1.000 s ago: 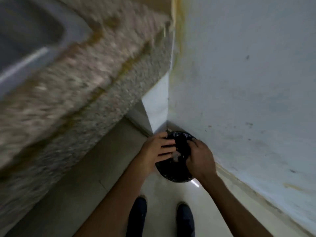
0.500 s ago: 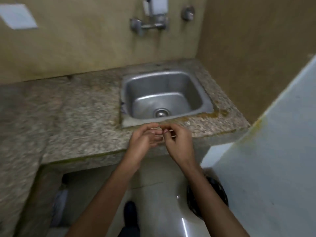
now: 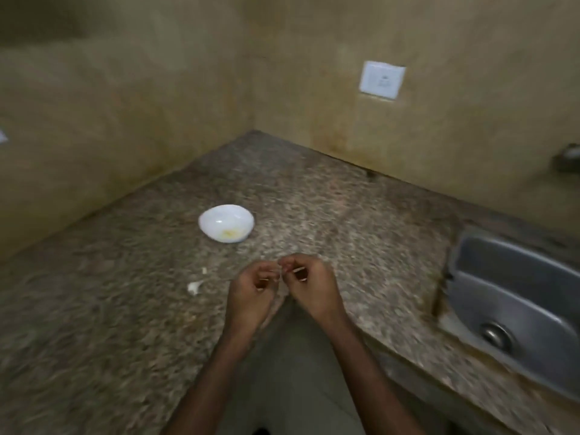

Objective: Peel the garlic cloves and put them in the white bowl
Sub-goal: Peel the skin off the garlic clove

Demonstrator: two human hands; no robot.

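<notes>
The white bowl [image 3: 226, 222] stands on the speckled granite counter [image 3: 329, 215], with something yellowish in its bottom. A pale garlic clove [image 3: 194, 287] lies on the counter in front of the bowl, and a smaller white scrap [image 3: 204, 270] lies just beyond it. My left hand [image 3: 254, 293] and my right hand [image 3: 309, 287] hover together at the counter's inner corner edge, to the right of the clove. Both have curled fingers, and their fingertips meet. No clove shows in either hand, though motion blur hides finer detail.
A steel sink [image 3: 514, 302] is set into the counter at the right. Ochre walls close the corner behind, with a white socket plate [image 3: 381, 79] on the right wall. Floor shows between my forearms below the counter edge.
The view swung from a black-lined bin on the floor, past the sink, to the counter corner with the bowl. My hands rose from the bin and stay together, fingertips touching.
</notes>
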